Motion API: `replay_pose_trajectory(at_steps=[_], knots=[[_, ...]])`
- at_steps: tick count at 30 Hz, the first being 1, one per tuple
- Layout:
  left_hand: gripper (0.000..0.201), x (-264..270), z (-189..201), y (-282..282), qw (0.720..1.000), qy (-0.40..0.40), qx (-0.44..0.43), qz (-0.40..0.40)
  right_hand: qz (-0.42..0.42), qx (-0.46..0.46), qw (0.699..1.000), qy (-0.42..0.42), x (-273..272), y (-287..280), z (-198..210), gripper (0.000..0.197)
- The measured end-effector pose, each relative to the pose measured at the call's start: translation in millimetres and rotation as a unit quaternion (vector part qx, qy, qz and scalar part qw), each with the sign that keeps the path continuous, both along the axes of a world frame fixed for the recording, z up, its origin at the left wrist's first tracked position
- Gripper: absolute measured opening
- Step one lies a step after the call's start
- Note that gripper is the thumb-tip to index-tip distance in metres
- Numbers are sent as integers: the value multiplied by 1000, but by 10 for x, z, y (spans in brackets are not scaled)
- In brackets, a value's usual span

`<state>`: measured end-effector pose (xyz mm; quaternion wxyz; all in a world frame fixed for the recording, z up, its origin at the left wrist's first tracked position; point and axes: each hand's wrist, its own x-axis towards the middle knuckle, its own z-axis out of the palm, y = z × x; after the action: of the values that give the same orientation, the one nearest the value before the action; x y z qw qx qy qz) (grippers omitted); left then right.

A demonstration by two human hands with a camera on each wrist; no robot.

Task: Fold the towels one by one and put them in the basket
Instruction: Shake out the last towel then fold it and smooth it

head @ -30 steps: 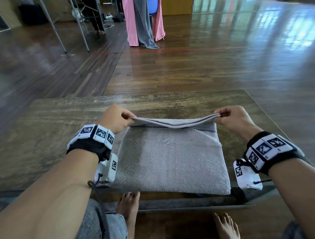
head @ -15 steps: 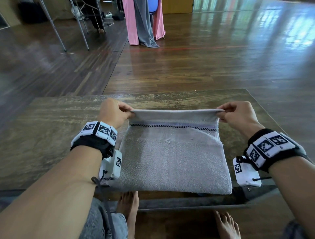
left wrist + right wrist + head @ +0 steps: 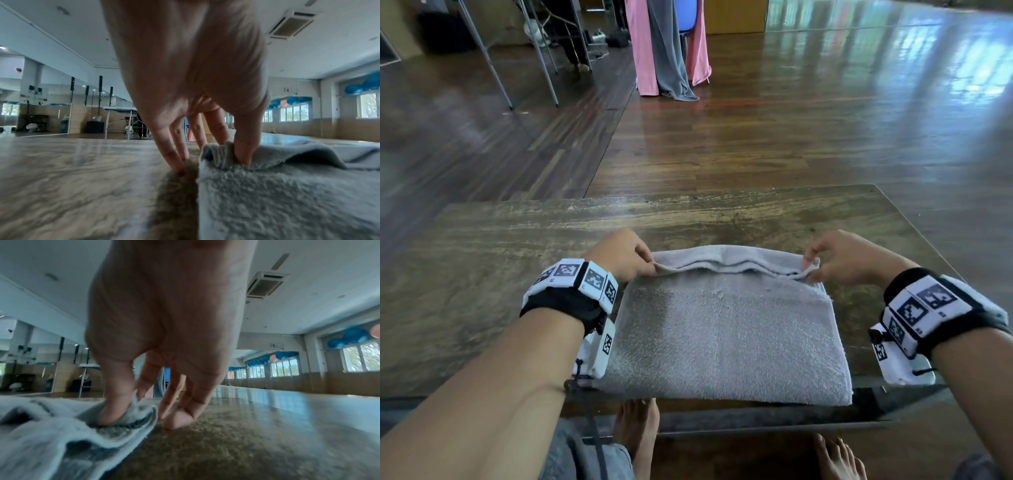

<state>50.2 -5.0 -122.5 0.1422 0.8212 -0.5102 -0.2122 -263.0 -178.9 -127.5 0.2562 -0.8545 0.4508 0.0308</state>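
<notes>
A grey towel point(image 3: 726, 329) lies folded on the wooden table point(image 3: 482, 274), near its front edge. My left hand point(image 3: 650, 265) pinches the towel's far left corner, thumb against fingers. The left wrist view shows that thumb pressing the bunched towel point(image 3: 287, 186) edge down, with my left hand point(image 3: 232, 154) low over the tabletop. My right hand point(image 3: 810, 270) pinches the far right corner. In the right wrist view my right hand point(image 3: 131, 408) holds the towel point(image 3: 41, 443) edge between thumb and forefinger, the other fingertips point(image 3: 176, 418) touching the table. No basket is in view.
Bare tabletop stretches to the left point(image 3: 465, 291) and beyond the towel. Pink and grey cloths point(image 3: 664, 51) hang far off across the wooden floor. Metal stand legs point(image 3: 493, 58) rise at the back left. My bare feet point(image 3: 637, 431) show below the table's front edge.
Both hands have lowered the lifted far edge of the towel onto the layers beneath. The striped band is now covered, and the towel's far edge lies bunched between my hands.
</notes>
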Motion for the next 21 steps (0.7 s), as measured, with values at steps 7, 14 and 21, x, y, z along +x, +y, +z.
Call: replay_pose_trajectory(at_steps=[7, 14, 21], knots=[[8, -34, 165, -88, 995, -11, -99, 0, -80, -75, 987, -119, 114, -66, 134, 20], [15, -51, 585, -203, 849, -69, -523, 36, -133, -242, 788, -550, 264, -109, 564, 16], [12, 67, 281, 47, 916, -68, -395, 22, -125, -192, 875, -426, 28, -125, 193, 22]])
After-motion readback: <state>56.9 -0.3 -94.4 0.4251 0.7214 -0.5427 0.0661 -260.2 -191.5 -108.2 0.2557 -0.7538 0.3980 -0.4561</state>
